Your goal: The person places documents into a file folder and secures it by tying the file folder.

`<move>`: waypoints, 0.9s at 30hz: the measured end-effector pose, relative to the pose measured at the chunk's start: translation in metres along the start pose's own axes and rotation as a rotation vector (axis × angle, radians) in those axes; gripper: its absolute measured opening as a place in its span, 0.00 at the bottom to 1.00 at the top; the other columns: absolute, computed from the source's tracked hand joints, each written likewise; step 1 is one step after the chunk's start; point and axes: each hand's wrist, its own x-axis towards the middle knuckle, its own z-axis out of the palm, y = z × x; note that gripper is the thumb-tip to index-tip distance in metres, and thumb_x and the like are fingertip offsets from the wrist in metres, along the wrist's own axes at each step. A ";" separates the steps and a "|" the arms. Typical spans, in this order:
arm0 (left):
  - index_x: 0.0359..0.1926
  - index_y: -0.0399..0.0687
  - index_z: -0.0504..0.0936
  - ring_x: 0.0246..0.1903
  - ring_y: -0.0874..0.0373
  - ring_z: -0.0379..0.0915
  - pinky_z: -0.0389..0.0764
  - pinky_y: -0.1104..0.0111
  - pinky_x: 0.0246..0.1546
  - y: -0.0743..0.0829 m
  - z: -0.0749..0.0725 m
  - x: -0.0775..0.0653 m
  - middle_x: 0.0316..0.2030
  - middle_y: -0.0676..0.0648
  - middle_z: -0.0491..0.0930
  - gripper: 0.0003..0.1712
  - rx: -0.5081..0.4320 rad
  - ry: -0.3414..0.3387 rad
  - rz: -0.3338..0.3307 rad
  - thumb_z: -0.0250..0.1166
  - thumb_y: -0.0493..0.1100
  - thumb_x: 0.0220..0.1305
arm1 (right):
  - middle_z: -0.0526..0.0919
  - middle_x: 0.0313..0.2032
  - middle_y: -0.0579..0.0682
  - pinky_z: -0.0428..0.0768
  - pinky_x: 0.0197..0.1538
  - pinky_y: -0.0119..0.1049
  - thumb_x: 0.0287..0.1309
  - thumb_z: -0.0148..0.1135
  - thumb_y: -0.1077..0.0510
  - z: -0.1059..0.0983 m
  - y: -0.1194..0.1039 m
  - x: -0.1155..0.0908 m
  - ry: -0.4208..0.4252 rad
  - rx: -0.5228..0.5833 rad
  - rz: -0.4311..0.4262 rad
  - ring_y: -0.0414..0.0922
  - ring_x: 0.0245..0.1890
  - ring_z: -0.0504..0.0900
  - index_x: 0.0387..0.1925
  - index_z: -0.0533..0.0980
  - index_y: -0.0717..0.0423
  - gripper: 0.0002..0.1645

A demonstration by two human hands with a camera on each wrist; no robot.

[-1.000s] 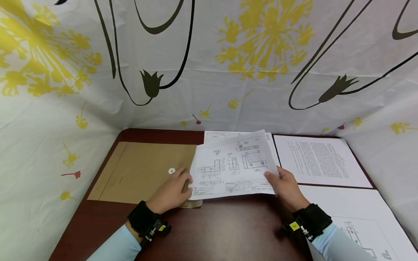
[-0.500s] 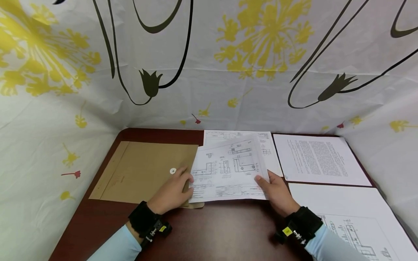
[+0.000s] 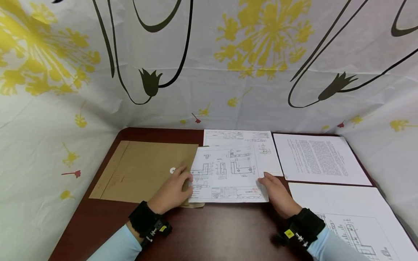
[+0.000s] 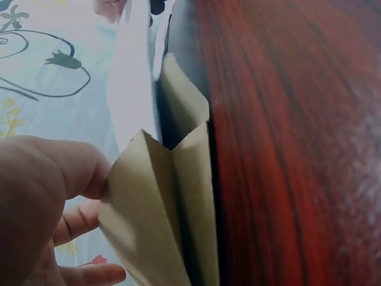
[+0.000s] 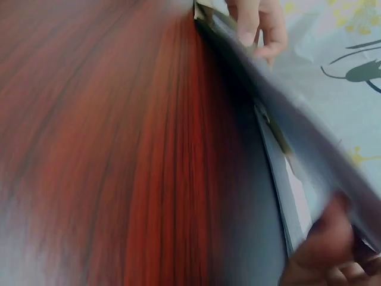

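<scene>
A brown paper envelope [image 3: 143,170] with a white round button lies on the left. My left hand [image 3: 173,190] holds the upper layer at its right-hand mouth. In the left wrist view, the envelope's mouth [image 4: 143,208] gapes, with a folded side gusset. White sheets with a technical drawing [image 3: 225,170] on top lie at that mouth, their left edge inside it. My right hand [image 3: 277,194] grips the sheets at their lower right edge. The right wrist view shows the sheets [image 5: 309,137] edge-on and my right thumb [image 5: 333,232] blurred; my right fingertips are partly hidden.
Behind the held sheets lies another drawing sheet [image 3: 269,156]. A page of printed text [image 3: 318,159] sits at the back right, and a large drawing sheet [image 3: 352,199] at the front right, partly under the right forearm. Patterned cloth [image 3: 209,72] hangs behind the dark red table [image 3: 215,235].
My right hand has moved left with the sheets, and their left side has gone further in at the envelope's mouth. The sheets' raised far edge has come down. My left hand stays put.
</scene>
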 end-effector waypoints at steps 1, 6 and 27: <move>0.41 0.54 0.76 0.64 0.39 0.69 0.76 0.58 0.52 0.000 0.000 0.000 0.73 0.36 0.58 0.07 -0.002 0.007 0.001 0.63 0.42 0.63 | 0.83 0.49 0.57 0.80 0.37 0.34 0.74 0.45 0.57 -0.002 0.000 0.000 0.027 -0.023 -0.004 0.42 0.38 0.84 0.66 0.67 0.63 0.24; 0.40 0.54 0.76 0.63 0.39 0.71 0.77 0.57 0.50 0.002 -0.001 -0.001 0.73 0.36 0.59 0.07 0.004 0.030 0.001 0.63 0.41 0.61 | 0.85 0.38 0.55 0.70 0.24 0.31 0.70 0.51 0.62 -0.010 0.003 -0.002 0.115 -0.103 0.005 0.42 0.23 0.76 0.56 0.73 0.69 0.18; 0.41 0.52 0.76 0.68 0.39 0.65 0.74 0.54 0.59 0.005 0.000 -0.001 0.72 0.37 0.62 0.08 -0.007 0.045 0.002 0.59 0.39 0.60 | 0.84 0.41 0.57 0.78 0.30 0.33 0.70 0.59 0.58 0.012 0.006 0.004 -0.025 -0.140 -0.043 0.44 0.27 0.75 0.60 0.75 0.62 0.21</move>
